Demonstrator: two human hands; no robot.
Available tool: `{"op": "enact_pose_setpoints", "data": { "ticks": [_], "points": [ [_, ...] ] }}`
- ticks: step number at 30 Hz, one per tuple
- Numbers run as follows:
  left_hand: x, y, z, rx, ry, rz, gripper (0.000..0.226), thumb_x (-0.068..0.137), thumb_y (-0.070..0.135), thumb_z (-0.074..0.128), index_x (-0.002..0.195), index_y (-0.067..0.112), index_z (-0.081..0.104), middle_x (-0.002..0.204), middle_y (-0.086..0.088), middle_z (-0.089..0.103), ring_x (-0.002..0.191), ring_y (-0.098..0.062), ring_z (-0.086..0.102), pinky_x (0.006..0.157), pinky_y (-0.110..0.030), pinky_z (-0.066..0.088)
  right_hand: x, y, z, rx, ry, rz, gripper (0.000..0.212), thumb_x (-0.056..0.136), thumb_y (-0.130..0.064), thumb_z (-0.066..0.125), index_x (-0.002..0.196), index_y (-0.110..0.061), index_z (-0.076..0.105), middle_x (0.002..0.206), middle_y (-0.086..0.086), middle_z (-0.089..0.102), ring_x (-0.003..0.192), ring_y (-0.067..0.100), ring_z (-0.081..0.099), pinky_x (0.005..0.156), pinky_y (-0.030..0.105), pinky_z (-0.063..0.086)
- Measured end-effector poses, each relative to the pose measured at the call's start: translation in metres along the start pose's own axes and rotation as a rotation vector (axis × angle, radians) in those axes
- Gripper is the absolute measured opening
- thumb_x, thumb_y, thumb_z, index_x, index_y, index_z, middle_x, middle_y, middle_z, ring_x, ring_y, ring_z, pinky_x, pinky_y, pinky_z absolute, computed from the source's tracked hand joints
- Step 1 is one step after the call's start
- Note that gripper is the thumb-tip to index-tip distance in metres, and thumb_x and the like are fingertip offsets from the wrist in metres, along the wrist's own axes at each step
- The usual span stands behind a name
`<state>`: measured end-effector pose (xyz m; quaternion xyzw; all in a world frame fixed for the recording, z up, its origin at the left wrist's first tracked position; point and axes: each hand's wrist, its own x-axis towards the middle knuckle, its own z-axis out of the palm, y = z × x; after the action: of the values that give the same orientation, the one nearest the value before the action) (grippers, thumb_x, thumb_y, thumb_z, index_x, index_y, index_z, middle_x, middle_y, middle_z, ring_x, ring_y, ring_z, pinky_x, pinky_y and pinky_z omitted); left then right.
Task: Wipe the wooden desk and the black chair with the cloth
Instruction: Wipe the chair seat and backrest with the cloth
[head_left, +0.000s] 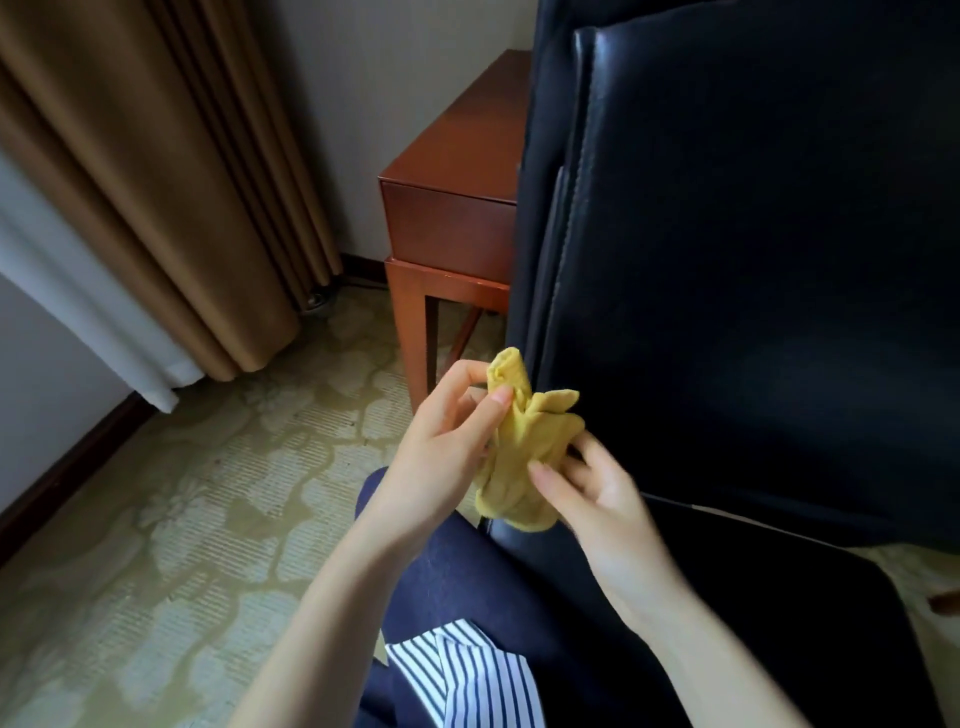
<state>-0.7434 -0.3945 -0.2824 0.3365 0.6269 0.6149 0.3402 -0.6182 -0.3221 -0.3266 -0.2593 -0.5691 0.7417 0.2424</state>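
A crumpled yellow cloth (524, 441) is held between both hands in front of the black chair (753, 260). My left hand (447, 447) pinches the cloth's upper left part with thumb and fingers. My right hand (597, 493) grips its lower right side, fingers curled round the folds. The chair's tall leather backrest fills the right half of the view, just right of the cloth. The reddish wooden desk (457, 171) stands behind the chair at the wall, with only its left end and one leg visible.
Brown curtains (156, 182) with a white liner hang at the left, reaching the patterned carpet (208, 493). A dark baseboard runs along the wall at lower left. My dark trousers and striped shirt hem show at the bottom centre.
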Motion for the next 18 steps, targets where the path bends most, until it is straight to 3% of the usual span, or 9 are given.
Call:
{"op": "enact_pose_setpoints", "data": {
  "ticks": [4, 7, 10, 14, 18],
  "points": [
    [-0.002, -0.007, 0.009, -0.053, 0.060, 0.034, 0.026, 0.085, 0.038, 0.056, 0.099, 0.017, 0.053, 0.077, -0.011, 0.052, 0.073, -0.018, 0.048, 0.066, -0.020, 0.043, -0.005, -0.004, -0.006, 0.016, 0.066, 0.016, 0.038, 0.070, -0.039, 0.070, 0.102, -0.019, 0.071, 0.102, 0.006, 0.073, 0.099, 0.021, 0.068, 0.078, 0.025, 0.055],
    [-0.005, -0.014, 0.011, -0.116, 0.028, -0.051, 0.043, 0.071, 0.041, 0.068, 0.106, 0.024, 0.050, 0.083, -0.004, 0.062, 0.077, -0.016, 0.061, 0.071, -0.024, 0.051, -0.007, -0.009, -0.012, 0.006, 0.117, -0.025, 0.030, 0.076, -0.040, 0.070, 0.102, -0.024, 0.071, 0.103, 0.005, 0.072, 0.098, 0.020, 0.068, 0.080, 0.030, 0.055],
    [-0.006, -0.023, 0.012, -0.029, 0.062, -0.104, 0.057, 0.065, 0.033, 0.080, 0.113, 0.033, 0.050, 0.098, -0.007, 0.063, 0.086, -0.017, 0.066, 0.069, -0.025, 0.055, -0.011, -0.016, -0.022, -0.079, 0.214, -0.110, 0.021, 0.081, -0.037, 0.068, 0.099, -0.028, 0.070, 0.100, 0.002, 0.072, 0.096, 0.017, 0.068, 0.075, 0.029, 0.055],
    [0.000, -0.021, 0.023, 0.070, 0.107, 0.009, 0.065, 0.070, 0.013, 0.082, 0.122, 0.033, 0.048, 0.085, -0.004, 0.050, 0.063, -0.006, 0.056, 0.064, -0.014, 0.050, -0.015, -0.038, -0.039, -0.099, 0.316, -0.215, 0.019, 0.082, -0.039, 0.063, 0.099, -0.034, 0.068, 0.103, -0.002, 0.070, 0.100, 0.014, 0.066, 0.081, 0.030, 0.050],
    [0.007, -0.005, 0.035, 0.078, 0.012, 0.130, 0.059, 0.077, 0.004, 0.074, 0.123, 0.033, 0.049, 0.104, -0.001, 0.052, 0.080, -0.010, 0.065, 0.079, -0.024, 0.054, -0.009, -0.086, -0.053, -0.169, 0.397, -0.370, 0.023, 0.086, -0.049, 0.058, 0.108, -0.043, 0.059, 0.112, -0.012, 0.065, 0.108, 0.006, 0.061, 0.093, 0.033, 0.046]
  ]
}}
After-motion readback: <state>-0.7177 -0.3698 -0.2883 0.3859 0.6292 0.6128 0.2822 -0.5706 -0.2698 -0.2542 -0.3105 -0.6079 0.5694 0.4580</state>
